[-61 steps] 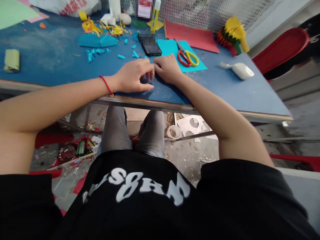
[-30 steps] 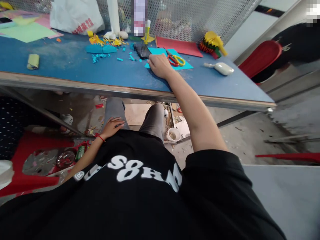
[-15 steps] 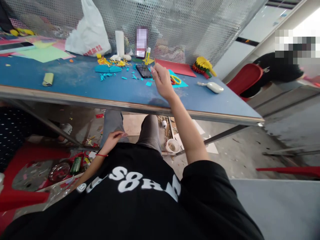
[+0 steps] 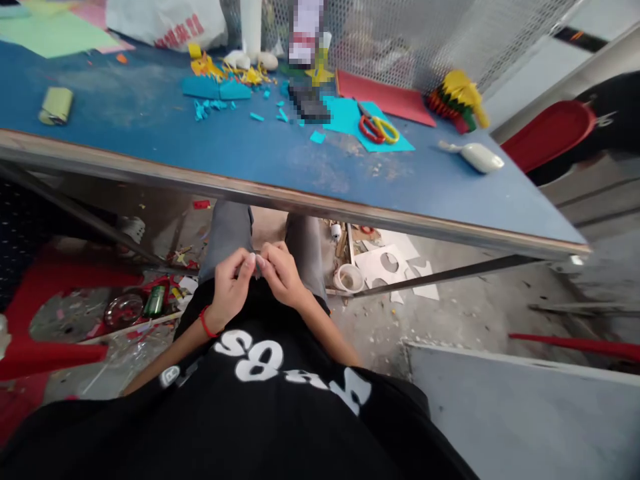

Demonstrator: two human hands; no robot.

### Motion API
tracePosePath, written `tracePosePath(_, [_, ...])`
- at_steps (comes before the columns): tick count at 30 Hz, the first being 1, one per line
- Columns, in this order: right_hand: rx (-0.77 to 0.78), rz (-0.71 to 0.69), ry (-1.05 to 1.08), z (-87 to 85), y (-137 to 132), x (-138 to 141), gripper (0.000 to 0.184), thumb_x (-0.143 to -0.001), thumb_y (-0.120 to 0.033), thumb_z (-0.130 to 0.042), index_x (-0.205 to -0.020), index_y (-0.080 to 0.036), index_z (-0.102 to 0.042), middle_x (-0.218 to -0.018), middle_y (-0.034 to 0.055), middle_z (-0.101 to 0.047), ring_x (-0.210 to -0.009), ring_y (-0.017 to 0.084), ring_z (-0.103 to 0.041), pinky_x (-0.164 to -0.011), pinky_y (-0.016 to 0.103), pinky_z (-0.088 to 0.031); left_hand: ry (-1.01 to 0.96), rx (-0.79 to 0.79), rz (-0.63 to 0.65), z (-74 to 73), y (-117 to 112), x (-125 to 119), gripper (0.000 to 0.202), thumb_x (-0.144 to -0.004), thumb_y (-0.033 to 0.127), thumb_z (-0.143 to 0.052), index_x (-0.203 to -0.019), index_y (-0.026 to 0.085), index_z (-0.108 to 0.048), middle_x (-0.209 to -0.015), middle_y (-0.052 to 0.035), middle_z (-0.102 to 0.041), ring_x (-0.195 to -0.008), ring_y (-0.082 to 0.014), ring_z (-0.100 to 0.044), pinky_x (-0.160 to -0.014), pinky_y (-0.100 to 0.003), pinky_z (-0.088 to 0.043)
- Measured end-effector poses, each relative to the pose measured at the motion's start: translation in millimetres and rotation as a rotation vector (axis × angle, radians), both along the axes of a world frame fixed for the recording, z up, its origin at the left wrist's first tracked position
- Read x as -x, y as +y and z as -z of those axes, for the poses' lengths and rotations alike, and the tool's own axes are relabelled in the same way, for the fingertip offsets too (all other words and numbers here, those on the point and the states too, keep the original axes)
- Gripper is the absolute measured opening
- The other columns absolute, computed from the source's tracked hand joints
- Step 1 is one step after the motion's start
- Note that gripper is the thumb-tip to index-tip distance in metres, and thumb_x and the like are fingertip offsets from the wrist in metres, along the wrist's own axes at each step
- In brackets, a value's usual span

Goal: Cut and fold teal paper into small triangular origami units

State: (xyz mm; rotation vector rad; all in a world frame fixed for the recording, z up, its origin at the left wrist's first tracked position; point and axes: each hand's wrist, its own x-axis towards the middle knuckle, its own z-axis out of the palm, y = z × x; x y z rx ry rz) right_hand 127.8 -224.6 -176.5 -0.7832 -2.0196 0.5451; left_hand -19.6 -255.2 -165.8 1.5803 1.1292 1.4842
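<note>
My left hand (image 4: 234, 283) and my right hand (image 4: 281, 273) meet over my lap, below the table edge. The fingertips of both are pinched together and touch each other. Whatever lies between them is too small and hidden to make out. A red cord circles my left wrist. On the blue table (image 4: 165, 143) above lie scissors (image 4: 376, 128) with red and yellow handles, resting on bright blue paper (image 4: 345, 115). A dark phone (image 4: 310, 103) lies left of them. Folded blue paper (image 4: 216, 88) and small blue scraps (image 4: 209, 108) are further left.
A white plastic bag (image 4: 170, 23), a red sheet (image 4: 385, 97), a yellow folded-paper piece (image 4: 457, 90) and a white pouch (image 4: 481, 158) line the table. A yellow-green block (image 4: 57, 105) sits at left. Below are a plastic tub (image 4: 349, 279), cut white sheets and a red stool (image 4: 65, 267).
My right hand has come down from above the table to my lap and joined my left hand. The scissors are now uncovered. The view has tilted downward.
</note>
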Motion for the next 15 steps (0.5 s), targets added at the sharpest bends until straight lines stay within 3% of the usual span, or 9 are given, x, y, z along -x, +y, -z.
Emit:
tracePosePath(3, [0.048,0.043,0.037,18.4,-11.8,-1.0,0.043,-0.116,-0.046,-0.022,-0.081,-0.026,-0.037,-0.073,0.0001,-0.057,-0.067,0.018,-0.052,-0.079,0.039,-0.042,0.003,0.069,0.069,9.0,-3.7,-5.9,0.061,-0.105,0.069,-0.058,-0.070,0.019,-0.058,-0.062,0.0012,-0.056,-0.057,-0.0124,-0.050,-0.055,-0.025,-0.041])
tracePosePath(8, [0.054,0.110,-0.021,29.7,-15.7,-2.1,0.039,-0.115,-0.038,-0.027,-0.081,-0.025,-0.042,-0.074,0.0004,-0.058,-0.069,0.018,-0.054,-0.082,0.039,-0.040,0.008,0.125,0.129,18.7,-9.9,-4.3,0.058,-0.107,0.063,-0.061,-0.072,0.016,-0.059,-0.064,0.0029,-0.055,-0.060,-0.0112,-0.053,-0.058,-0.023,-0.046])
tracePosePath(15, [0.002,0.191,-0.251,41.4,-7.1,-3.2,0.031,-0.111,-0.032,-0.043,-0.085,-0.021,-0.055,-0.082,0.0011,-0.060,-0.078,0.019,-0.056,-0.087,0.038,-0.042,-0.017,0.196,0.134,51.6,-5.3,3.6,0.038,-0.110,0.050,-0.062,-0.099,0.014,-0.068,-0.085,-0.0007,-0.066,-0.071,-0.0127,-0.063,-0.067,-0.027,-0.058])
